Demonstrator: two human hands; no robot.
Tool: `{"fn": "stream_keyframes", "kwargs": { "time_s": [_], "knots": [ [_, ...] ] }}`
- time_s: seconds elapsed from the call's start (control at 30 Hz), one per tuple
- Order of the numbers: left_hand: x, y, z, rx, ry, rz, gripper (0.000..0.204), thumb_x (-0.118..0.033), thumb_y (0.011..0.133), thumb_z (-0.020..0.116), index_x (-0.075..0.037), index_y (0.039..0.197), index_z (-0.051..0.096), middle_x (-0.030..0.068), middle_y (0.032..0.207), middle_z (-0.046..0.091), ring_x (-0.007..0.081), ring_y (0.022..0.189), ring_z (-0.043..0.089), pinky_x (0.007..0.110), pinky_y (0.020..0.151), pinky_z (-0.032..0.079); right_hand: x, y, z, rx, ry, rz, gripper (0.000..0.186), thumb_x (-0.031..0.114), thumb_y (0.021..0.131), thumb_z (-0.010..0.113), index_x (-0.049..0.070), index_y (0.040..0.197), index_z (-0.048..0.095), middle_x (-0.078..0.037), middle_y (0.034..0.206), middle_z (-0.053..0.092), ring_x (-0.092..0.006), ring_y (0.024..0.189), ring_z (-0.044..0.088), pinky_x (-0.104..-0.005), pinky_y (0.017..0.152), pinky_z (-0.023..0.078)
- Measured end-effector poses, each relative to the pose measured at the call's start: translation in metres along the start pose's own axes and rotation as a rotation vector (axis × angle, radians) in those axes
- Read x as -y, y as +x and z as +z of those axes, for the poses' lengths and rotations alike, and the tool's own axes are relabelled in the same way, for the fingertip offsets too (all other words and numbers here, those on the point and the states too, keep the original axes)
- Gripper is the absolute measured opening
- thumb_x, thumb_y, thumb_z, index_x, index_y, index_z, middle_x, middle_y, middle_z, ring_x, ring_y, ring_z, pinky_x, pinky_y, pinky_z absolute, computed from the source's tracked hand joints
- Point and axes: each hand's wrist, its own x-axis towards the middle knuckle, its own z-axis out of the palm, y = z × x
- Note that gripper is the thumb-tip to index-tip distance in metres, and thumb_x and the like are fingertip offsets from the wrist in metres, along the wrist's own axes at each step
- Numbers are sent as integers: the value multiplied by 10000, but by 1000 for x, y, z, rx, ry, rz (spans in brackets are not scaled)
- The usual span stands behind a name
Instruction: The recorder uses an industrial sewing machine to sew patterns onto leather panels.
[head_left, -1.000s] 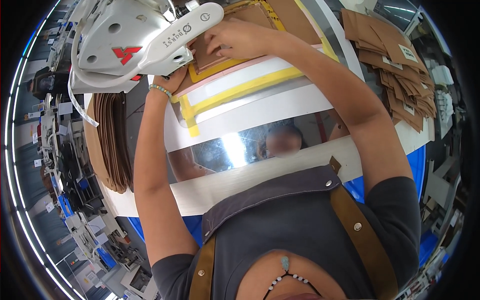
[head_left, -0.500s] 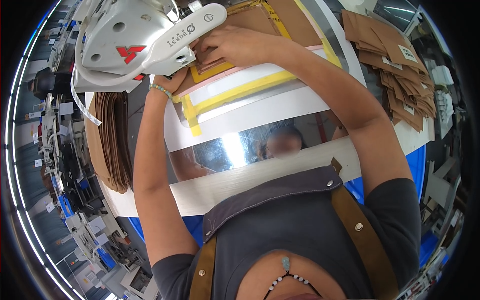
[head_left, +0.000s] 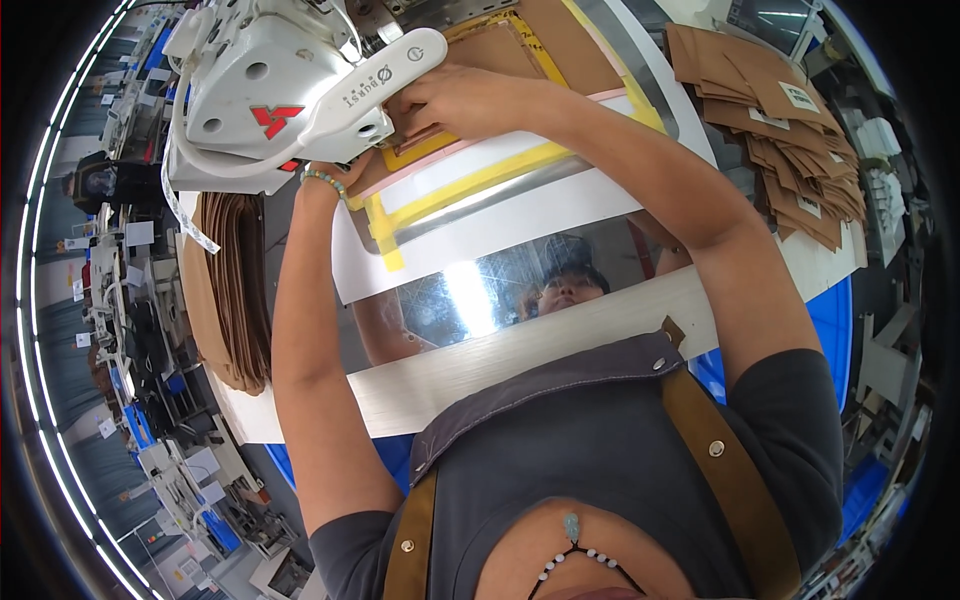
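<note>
A white sewing machine head (head_left: 265, 100) stands over the far left of the work surface. Beneath its edge is my left hand (head_left: 345, 172), a beaded bracelet at the wrist; its fingers are mostly hidden by the machine. My right hand (head_left: 465, 100) reaches in from the right. Its fingers are bent and apart, resting on the brown piece inside a yellow-edged frame (head_left: 435, 148), close to the needle area; some fingertips are hidden. Brown sheet material (head_left: 545, 65) lies at the far side of this frame. Yellow tape (head_left: 480, 190) runs along the white template sheet (head_left: 480, 235).
A shiny metal plate (head_left: 460, 295) lies between the template and the pale table edge (head_left: 540, 340). Folded brown pieces (head_left: 235, 300) stand at the left. Brown pieces with white labels (head_left: 770, 120) are heaped at the right. Blue bins (head_left: 825, 320) show below the table.
My right hand has shifted slightly left and its fingers look more bent. The whole view has shifted a little; my left hand stays under the machine head.
</note>
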Motion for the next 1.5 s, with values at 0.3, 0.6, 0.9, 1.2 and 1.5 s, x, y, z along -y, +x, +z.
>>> {"fn": "stream_keyframes", "kwargs": {
  "time_s": [0.3,0.6,0.9,1.2,1.5],
  "knots": [
    [1,0,6,-35,-175,-37,547,-102,998,582,-58,1536,495,144,1567,546,299,1443,521,382,1204,427,-1,-6,-3,39,55,84,204,153,954,692,161,1121,809,-24,1264,698,-262,1260,621,-424,1101,492],
    [-48,-23,6,-46,180,-10,481,-179,969,685,-89,1435,612,148,1473,633,333,1399,552,433,1193,422,14,8,-31,265,112,197,337,1,925,607,120,1172,803,-62,1295,705,-303,1262,633,-444,1122,487],
    [-72,-54,12,-379,-81,-78,310,-121,1005,677,-4,1291,690,151,1237,762,277,1143,714,367,1014,525,9,8,-8,69,-25,49,393,57,942,557,131,1256,782,-73,1438,650,-285,1362,565,-531,1158,435],
    [-124,-95,-3,-335,146,-57,258,-130,1012,653,16,1208,734,217,1306,692,384,1213,647,405,1022,516,26,-4,-27,182,49,68,357,29,965,551,117,1214,791,-69,1378,686,-289,1277,595,-433,1136,462],
    [-159,-133,-8,-318,243,4,266,-99,1022,621,-80,1243,768,104,1352,712,324,1320,605,412,1130,466,37,-15,-27,197,111,2,303,26,943,607,84,1185,779,-67,1378,685,-295,1250,609,-434,1107,486]
  ]
}}
